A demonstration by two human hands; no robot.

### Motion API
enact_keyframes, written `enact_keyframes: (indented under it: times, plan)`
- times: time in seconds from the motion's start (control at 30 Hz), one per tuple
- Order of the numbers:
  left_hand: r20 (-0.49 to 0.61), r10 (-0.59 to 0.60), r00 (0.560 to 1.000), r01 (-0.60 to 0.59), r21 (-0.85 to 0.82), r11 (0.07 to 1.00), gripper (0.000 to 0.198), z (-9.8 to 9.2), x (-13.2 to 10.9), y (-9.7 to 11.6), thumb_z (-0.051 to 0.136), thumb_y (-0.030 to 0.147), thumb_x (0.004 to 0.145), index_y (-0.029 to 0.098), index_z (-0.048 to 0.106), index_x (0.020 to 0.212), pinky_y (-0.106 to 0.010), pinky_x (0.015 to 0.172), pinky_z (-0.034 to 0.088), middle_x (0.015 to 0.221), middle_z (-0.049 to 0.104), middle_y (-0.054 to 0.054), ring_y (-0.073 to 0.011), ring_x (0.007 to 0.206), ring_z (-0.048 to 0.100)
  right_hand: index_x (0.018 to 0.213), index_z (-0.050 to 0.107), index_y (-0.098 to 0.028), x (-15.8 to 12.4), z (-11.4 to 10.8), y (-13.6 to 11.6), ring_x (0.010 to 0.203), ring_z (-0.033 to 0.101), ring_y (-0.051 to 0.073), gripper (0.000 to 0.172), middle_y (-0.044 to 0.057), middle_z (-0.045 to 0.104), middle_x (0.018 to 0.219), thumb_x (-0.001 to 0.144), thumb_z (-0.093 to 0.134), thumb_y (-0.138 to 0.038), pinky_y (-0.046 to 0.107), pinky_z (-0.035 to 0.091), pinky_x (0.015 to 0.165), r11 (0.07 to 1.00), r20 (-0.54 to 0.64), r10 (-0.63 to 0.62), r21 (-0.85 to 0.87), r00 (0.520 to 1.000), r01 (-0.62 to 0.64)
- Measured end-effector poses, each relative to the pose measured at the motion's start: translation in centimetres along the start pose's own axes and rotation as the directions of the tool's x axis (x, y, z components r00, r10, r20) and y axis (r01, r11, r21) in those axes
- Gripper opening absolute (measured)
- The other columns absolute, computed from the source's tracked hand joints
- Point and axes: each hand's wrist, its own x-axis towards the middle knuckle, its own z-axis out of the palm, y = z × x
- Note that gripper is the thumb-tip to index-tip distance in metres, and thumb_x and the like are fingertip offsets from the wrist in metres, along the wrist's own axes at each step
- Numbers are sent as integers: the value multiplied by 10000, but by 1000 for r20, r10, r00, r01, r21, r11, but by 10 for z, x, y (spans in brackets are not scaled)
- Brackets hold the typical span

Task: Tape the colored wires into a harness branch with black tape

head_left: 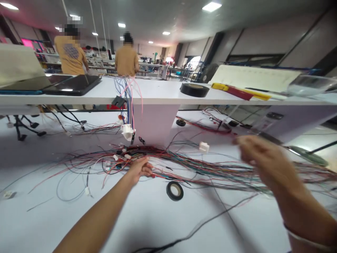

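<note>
Strands of red, black and teal are running through the wire bundle (200, 165) on the whitish worktop (31, 228), where a tape roll (174, 198) is showing black with cream inside. Blue wires (129, 112) and pink wires (141, 105) are contrasting with the white shelf (160, 92) and a black connector (119, 101), while a hand tool (239, 92) is mixing yellow with red. One shirt (126, 59) is showing mustard-orange, another shirt (70, 63) bearing a purplish-grey print (71, 51).

Lit by flat white lamps (211, 6) in a grey ceiling (163, 15); walled at right with pale panels (263, 40) and dark pillars (214, 47); furnished with a white desk (158, 218), a raised shelf (158, 89), and long tables (152, 64) farther back
</note>
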Motion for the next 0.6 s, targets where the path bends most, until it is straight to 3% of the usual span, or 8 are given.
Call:
enact_keyframes:
  times: [0.03,0.1,0.13,0.2,0.3,0.47,0.53,0.6]
  plan:
    - [10,-35,999,35,-19,999,427,-6,0,5,531,469,850,112,549,1083,-227,469,497,723,685,-75,-141,483,640,741,562,-197,3,-4,-4,420,365,99,338,-30,441,533,750,638,-526,232,278,390,1000,68,20,-11,997,-20]
    - [14,-89,996,89,-43,995,491,-14,-2,14,427,542,876,91,573,1006,-244,456,506,688,685,-102,-165,489,651,716,559,-199,8,-9,-11,408,335,95,373,-25,444,530,760,604,-567,237,257,384,1000,84,6,-25,996,-3]
    - [7,-103,995,103,-47,994,501,-16,-4,19,393,544,888,90,572,1004,-243,441,503,658,680,-99,-169,477,649,707,559,-199,9,-10,-14,404,322,93,395,-25,441,523,760,588,-589,237,247,383,1000,84,-4,-28,996,6]
    - [-3,-106,994,106,-41,994,460,-14,-12,27,392,495,909,92,552,1064,-230,417,493,608,671,-76,-160,434,631,691,567,-189,8,-10,-20,404,324,93,410,-30,431,494,724,628,-593,236,243,381,999,191,15,-45,982,-7]
    - [53,-62,997,63,-23,998,513,4,-32,37,497,464,878,148,438,1278,-248,443,512,673,693,-69,-176,472,654,724,597,-161,2,-5,-24,429,338,87,360,-55,391,462,702,704,-505,226,268,406,996,356,61,33,933,-78]
    - [213,29,977,-38,38,999,909,45,-62,40,771,388,680,302,265,1430,-252,569,529,932,693,-70,-202,740,695,765,601,-142,-8,2,-24,436,257,66,292,-85,316,469,748,694,-419,213,260,415,935,408,121,260,905,-243]
    - [295,-12,955,-6,58,998,1006,56,-67,36,784,384,663,285,177,1459,-268,561,520,899,692,-79,-213,716,692,771,597,-146,-10,1,-21,435,254,68,290,-89,304,467,758,684,-422,212,263,417,920,425,146,274,893,-281]
    - [378,-80,922,90,-9,996,955,63,-68,33,723,415,729,247,140,1467,-307,556,518,841,696,-98,-218,642,682,766,592,-153,-12,-2,-18,436,261,68,305,-86,308,476,768,669,-448,210,270,419,927,453,156,240,878,-289]
